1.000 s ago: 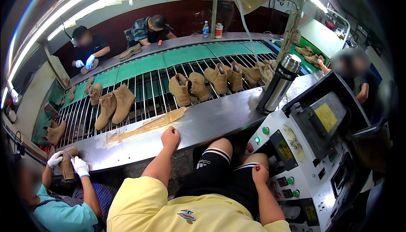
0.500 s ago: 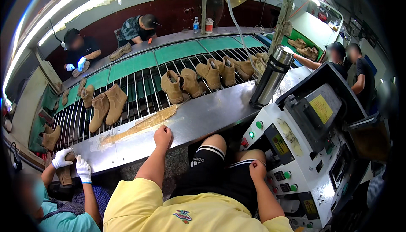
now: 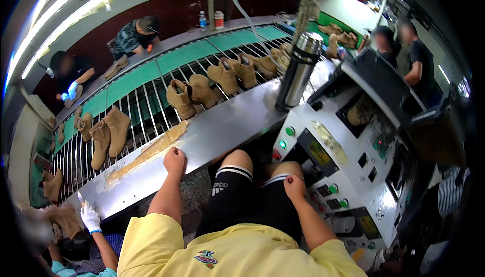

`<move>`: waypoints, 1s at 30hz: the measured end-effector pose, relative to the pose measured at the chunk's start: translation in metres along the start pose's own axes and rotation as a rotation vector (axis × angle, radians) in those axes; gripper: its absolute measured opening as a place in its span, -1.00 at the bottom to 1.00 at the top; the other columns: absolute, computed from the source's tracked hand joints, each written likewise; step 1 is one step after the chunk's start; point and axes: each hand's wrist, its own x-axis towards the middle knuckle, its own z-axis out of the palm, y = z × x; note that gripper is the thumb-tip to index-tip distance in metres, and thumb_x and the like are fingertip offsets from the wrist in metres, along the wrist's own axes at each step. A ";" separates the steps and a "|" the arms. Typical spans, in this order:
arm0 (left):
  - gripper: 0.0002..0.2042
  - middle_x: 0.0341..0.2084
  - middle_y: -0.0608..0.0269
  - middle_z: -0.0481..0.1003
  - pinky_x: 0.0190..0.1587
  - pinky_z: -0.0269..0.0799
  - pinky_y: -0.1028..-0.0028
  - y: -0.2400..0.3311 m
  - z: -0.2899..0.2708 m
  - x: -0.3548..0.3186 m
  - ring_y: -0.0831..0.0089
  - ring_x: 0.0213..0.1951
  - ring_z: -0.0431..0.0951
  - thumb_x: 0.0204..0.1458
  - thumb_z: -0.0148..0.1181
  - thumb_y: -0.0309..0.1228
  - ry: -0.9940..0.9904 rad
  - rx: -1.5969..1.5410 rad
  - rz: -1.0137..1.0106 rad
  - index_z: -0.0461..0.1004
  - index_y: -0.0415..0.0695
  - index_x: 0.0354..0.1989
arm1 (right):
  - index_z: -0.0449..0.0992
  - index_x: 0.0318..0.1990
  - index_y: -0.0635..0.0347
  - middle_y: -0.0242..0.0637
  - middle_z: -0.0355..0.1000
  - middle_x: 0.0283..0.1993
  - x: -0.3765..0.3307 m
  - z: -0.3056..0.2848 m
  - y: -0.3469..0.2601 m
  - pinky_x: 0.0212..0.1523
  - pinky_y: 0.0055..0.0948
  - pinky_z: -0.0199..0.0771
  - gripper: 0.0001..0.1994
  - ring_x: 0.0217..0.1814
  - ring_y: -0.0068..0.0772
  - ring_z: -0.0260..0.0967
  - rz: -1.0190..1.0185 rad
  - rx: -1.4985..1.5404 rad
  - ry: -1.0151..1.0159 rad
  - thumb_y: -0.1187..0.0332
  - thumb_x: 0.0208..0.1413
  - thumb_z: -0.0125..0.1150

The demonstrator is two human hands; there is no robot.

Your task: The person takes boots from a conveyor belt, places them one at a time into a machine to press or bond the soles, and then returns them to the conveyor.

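My left hand [image 3: 175, 160] is closed in a loose fist on the front edge of the metal counter [image 3: 222, 135], beside a strip of brown tape [image 3: 151, 151]. On my right thigh lies my right hand [image 3: 294, 186], its fingers curled in, with nothing showing in it. Tan suede boots [image 3: 117, 130] stand in pairs on the roller conveyor [image 3: 146, 106] beyond the counter. To the right of my hands is a white machine [image 3: 303, 135] with coloured buttons. Through a dark opening in it, a brown boot [image 3: 359, 112] shows.
A steel flask [image 3: 298, 72] stands on the counter near the machine. At lower left, a co-worker's gloved hand [image 3: 91, 218] holds a brush beside a brown boot [image 3: 64, 217]. Green mats [image 3: 184, 59] line the conveyor's far side, where other people work.
The view has swung right. On the machine, the grey cover with the yellow label no longer shows, and a boot is visible there. The co-worker's gloved hand now holds up a brush. My hands stay put.
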 end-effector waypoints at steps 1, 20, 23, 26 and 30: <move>-0.83 -0.52 0.07 0.53 -0.31 0.42 0.22 -0.001 0.000 0.000 0.08 -0.39 0.54 -0.05 0.07 -0.29 -0.005 0.008 0.006 0.52 -0.10 -0.47 | 0.48 -0.54 0.14 -0.17 0.39 -0.56 0.000 -0.001 -0.005 -0.42 -0.21 0.37 -0.90 -0.45 -0.09 0.37 0.004 0.013 -0.015 0.34 -0.14 0.21; -0.84 -0.54 0.08 0.53 -0.34 0.41 0.27 -0.011 -0.009 0.003 0.15 -0.43 0.54 -0.02 0.05 -0.32 -0.019 0.030 -0.049 0.53 -0.10 -0.42 | 0.49 -0.42 0.15 -0.23 0.38 -0.55 0.095 -0.098 -0.072 -0.46 -0.30 0.37 -0.86 -0.51 -0.16 0.37 -0.434 0.078 0.389 0.55 -0.23 0.19; -0.84 -0.54 0.10 0.53 -0.36 0.41 0.27 0.004 -0.003 0.005 0.15 -0.46 0.54 0.00 0.05 -0.32 -0.068 0.039 -0.035 0.51 -0.11 -0.44 | 0.43 -0.11 0.15 -0.15 0.41 -0.19 0.178 -0.166 -0.051 -0.13 -0.22 0.37 -0.65 -0.12 -0.13 0.37 -0.100 -0.158 0.527 0.40 -0.14 0.22; -0.83 -0.55 0.09 0.52 -0.37 0.40 0.27 0.011 0.006 0.006 0.15 -0.46 0.53 0.00 0.04 -0.32 -0.077 0.018 0.005 0.50 -0.12 -0.46 | 0.27 0.13 0.07 -0.04 0.35 0.04 0.267 -0.211 -0.011 0.07 -0.14 0.32 -0.34 0.05 0.02 0.31 0.195 -0.521 0.716 0.16 -0.22 0.29; -0.85 -0.59 0.09 0.50 -0.40 0.39 0.28 -0.010 0.005 0.005 0.17 -0.50 0.51 -0.02 0.05 -0.35 -0.025 0.012 -0.009 0.48 -0.14 -0.49 | 0.08 0.29 0.23 0.08 0.14 0.28 0.337 -0.226 -0.003 0.26 -0.20 0.18 0.01 0.31 -0.02 0.13 0.674 -0.413 0.392 -0.07 -0.34 0.40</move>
